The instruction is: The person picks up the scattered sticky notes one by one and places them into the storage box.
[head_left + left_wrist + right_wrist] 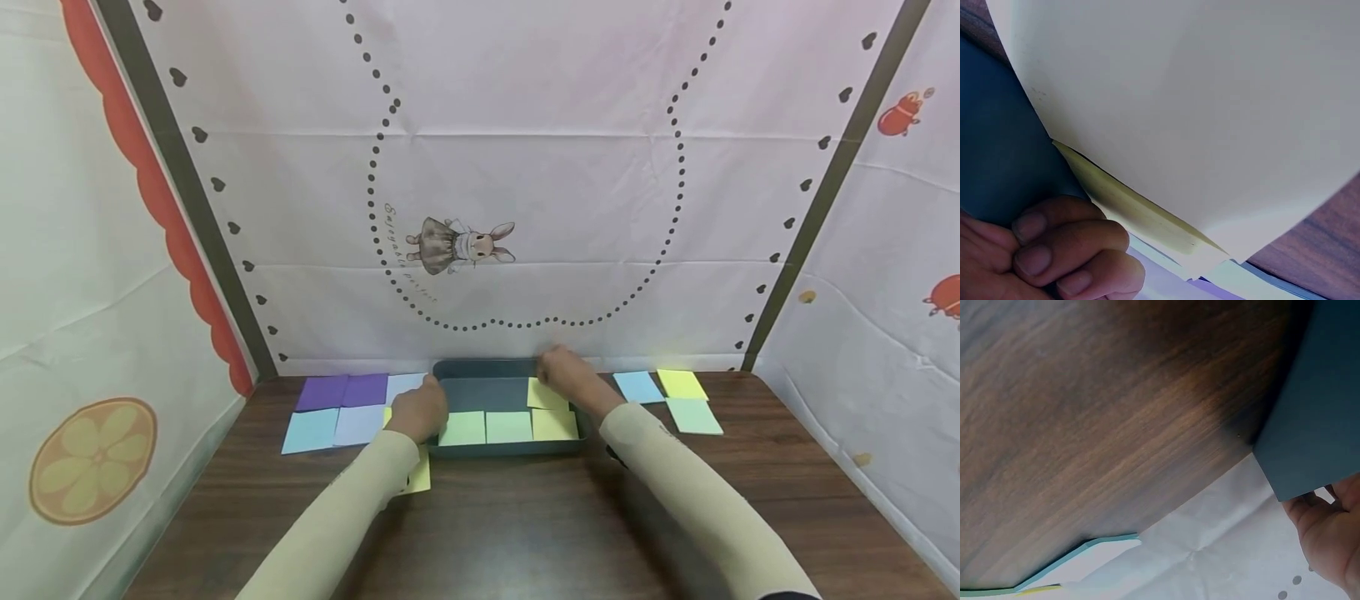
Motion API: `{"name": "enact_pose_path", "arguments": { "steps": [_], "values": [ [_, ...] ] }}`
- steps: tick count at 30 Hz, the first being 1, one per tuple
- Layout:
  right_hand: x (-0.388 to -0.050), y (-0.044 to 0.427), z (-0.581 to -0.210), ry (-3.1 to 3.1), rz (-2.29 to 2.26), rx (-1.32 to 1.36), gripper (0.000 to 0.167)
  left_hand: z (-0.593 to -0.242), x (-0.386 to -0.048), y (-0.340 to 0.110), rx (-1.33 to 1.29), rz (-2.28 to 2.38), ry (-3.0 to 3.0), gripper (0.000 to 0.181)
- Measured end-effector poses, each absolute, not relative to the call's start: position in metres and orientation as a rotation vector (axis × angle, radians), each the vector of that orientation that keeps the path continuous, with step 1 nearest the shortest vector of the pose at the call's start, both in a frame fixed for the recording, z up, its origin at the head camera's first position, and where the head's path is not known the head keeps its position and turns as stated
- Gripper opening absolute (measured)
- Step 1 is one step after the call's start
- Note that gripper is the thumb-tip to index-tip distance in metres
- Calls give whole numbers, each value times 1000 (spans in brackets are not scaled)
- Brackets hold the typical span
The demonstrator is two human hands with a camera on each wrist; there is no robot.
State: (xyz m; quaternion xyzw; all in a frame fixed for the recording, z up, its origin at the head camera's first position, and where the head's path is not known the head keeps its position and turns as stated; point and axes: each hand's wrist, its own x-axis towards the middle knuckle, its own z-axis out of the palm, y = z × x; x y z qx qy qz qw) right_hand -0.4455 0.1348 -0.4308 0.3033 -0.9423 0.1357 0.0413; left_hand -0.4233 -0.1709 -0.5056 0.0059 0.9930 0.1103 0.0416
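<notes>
Head view: right hand [567, 372] pinches tray [502, 451] at two o'clock; left hand's [420, 410] nine-o'clock grip unclear; uneven lifting could slide sticky notes [462, 428].

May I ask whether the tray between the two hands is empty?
No, the head view shows green notes and yellow notes inside the tray.

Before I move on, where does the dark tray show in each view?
Head: dark tray just below centre, between the left hand and right hand.
Left wrist: along the left side, above the curled fingers.
Right wrist: upper right, its corner at the right hand.
Shared landmark: the brown wooden table, visible in all three.
</notes>
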Motion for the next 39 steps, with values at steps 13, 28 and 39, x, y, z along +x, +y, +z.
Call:
{"name": "enact_pose_path", "arguments": {
  "steps": [13, 28, 39],
  "values": [
    [-448, 138, -443, -2720, 289, 1032, 51, -503, -423, -168, 31, 270, 3051, 71],
    [-437, 137, -431, -2836, 242, 930, 30, -511, -432, -172, 37, 257, 3041, 66],
    [-447, 157, -421, -2778, 207, 997, 36, -491, -412, -165, 30, 286, 3071, 50]
  ]
}}
